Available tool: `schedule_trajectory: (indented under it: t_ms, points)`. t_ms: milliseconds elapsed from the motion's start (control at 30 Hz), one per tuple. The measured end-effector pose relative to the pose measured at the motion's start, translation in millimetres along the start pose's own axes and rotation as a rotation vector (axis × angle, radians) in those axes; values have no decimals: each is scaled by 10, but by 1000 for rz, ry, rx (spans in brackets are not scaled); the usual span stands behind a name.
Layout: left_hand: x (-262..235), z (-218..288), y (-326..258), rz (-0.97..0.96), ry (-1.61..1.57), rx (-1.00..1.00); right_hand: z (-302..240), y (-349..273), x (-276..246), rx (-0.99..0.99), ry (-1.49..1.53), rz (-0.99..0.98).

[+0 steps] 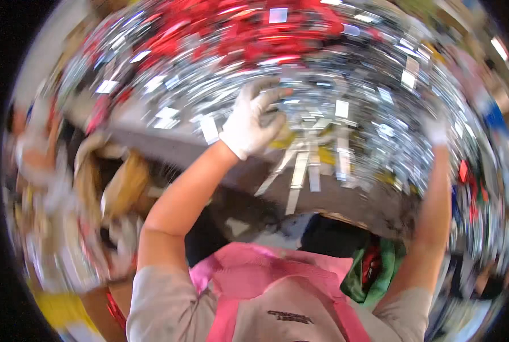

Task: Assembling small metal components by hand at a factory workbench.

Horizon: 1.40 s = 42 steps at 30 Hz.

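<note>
A large heap of small shiny silver pieces (pixel 374 122) spreads over the table, much of it smeared by motion. My left hand (pixel 254 118), in a white glove, reaches over the near side of the heap. Its fingers are curved and apart from the thumb, with nothing visible between them. Several long pale strips (pixel 300 171) lie just right of it, over the table's near edge. At the right side of the heap is my right hand (pixel 435 122), also white-gloved. Blur hides its fingers and anything in them. Red pieces (pixel 237 34) lie across the far part of the heap.
The brown table edge (pixel 345 208) runs in front of my body. Left of it stand tan sacks (pixel 126 185), and another person's arm (pixel 35 158) shows beyond. A green cloth (pixel 374 273) is beside my pink apron (pixel 266 273). More blurred silver pieces (pixel 494 211) are at far right.
</note>
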State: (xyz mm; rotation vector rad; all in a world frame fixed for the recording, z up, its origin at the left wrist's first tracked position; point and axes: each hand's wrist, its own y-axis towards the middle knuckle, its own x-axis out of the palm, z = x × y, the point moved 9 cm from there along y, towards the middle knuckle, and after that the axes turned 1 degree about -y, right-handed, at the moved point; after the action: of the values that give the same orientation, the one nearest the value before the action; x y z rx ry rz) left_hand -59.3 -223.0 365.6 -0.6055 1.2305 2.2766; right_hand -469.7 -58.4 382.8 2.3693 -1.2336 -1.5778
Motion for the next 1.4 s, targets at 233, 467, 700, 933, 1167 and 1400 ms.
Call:
schedule_trajectory:
  t_ms: [233,467,700,933,1167,1400]
  points:
    - [-3012,-1769,-4465,1091,450,-712,-2722,42,744,-615,272,24]
    - [-4144,-2282,-7540,326,735,-1776,-7017,-3896,3780,-1179,302,-1286]
    - [-2979,-3072,-7047,-518,386,-1525,-7565,-7264,6475,-517,740,-2046]
    - [-4279,-3169,-8712,181,998,-2092,-7580,-7198,6803,-538,29,-1423]
    - [-4238,-3850,-8860,740,487,-2138,-7722,-7269,6929,-921,157,-1276]
    - [-4314,-3658,-9099,643,989,-1990,-7740,-7589,7605,-1108,240,-1292]
